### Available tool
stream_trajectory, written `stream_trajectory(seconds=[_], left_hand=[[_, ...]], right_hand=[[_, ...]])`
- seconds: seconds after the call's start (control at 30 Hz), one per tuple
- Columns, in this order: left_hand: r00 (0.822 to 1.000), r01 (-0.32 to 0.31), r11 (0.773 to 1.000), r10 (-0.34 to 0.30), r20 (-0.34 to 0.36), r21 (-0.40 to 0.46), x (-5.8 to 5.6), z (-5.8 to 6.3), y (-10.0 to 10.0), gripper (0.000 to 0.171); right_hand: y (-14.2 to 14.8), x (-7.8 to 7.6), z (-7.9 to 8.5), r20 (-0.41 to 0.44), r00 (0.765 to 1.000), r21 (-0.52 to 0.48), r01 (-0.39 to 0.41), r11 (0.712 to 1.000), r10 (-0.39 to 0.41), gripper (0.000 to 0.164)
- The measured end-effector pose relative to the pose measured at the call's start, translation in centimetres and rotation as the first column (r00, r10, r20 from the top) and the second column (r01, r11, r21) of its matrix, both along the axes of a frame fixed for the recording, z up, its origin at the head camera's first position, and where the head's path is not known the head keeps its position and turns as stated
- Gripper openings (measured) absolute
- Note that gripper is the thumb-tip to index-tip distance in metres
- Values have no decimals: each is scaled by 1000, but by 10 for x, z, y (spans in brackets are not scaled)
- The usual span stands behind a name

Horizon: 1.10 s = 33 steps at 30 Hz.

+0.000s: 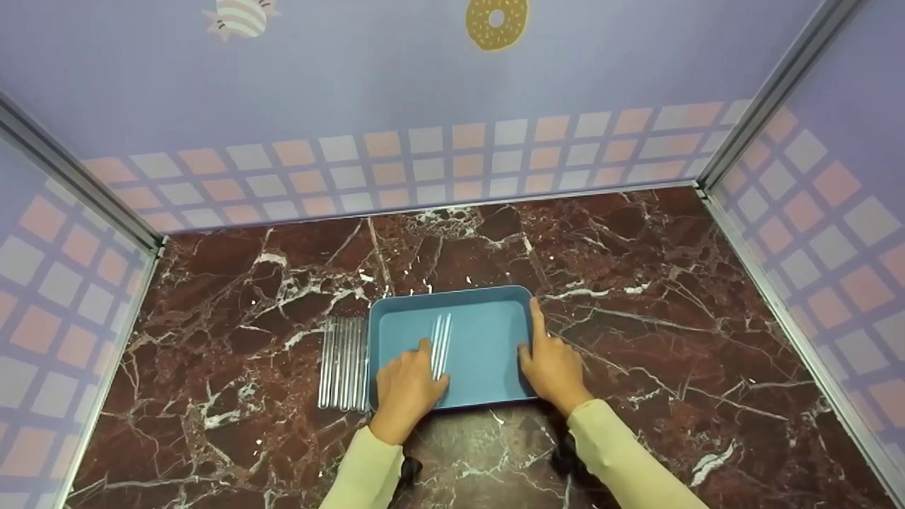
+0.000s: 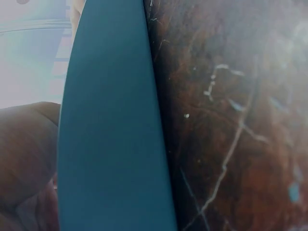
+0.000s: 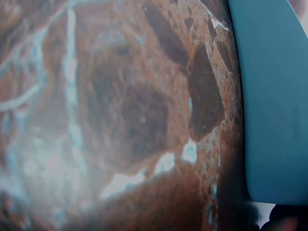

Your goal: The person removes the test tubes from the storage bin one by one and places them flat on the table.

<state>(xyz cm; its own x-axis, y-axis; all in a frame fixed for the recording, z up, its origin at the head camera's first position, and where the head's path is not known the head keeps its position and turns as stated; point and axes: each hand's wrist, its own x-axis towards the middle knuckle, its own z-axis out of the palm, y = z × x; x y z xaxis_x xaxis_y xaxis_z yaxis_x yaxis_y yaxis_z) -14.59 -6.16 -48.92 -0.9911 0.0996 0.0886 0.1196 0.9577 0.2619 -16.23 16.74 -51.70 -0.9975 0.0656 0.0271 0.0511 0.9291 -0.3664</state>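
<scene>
Inside the blue tray (image 1: 488, 346), clear tubes (image 1: 442, 339) lay just right of the left hand (image 1: 409, 382), the nearer one, running lengthwise forward past its fingertips; whether it gripped them, I couldn't tell. The right hand (image 1: 556, 366) pinched the tray's side wall.

The left hand (image 2: 24, 149) shows only in part, dim and cropped, its fingers hard to make out, with the upright side of a blue tray (image 2: 113, 120) just beside it. Across that side from the hand spreads a red-brown marble surface (image 2: 240, 159) with pale veins and specks; above the hand is a washed-out wall (image 2: 26, 72), and farther up, a sliver of skin (image 2: 75, 13) at the tray's edge.
</scene>
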Motion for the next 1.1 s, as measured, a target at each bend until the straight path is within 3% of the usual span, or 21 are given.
stream_trajectory(seconds=[0.2, 0.5, 0.83, 1.1], left_hand=[[998, -12, 999, 10, -55, -31, 0, 0, 0, 42], [995, 39, 998, -43, -89, -49, 2, 0, -1, 58], [996, 85, 992, -86, -9, -89, 1, 1, -2, 63], [990, 94, 991, -103, -92, -97, 2, 1, -3, 63]], right_hand=[[0, 0, 0, -2, 1000, -2, -7, 1000, 7, 77], [0, 0, -1, -18, 1000, -5, -6, 1000, 6, 77], [0, -1, -1, -5, 1000, 4, -2, 1000, 2, 78], [0, -2, 1, 24, 1000, 7, -7, 1000, 7, 78]])
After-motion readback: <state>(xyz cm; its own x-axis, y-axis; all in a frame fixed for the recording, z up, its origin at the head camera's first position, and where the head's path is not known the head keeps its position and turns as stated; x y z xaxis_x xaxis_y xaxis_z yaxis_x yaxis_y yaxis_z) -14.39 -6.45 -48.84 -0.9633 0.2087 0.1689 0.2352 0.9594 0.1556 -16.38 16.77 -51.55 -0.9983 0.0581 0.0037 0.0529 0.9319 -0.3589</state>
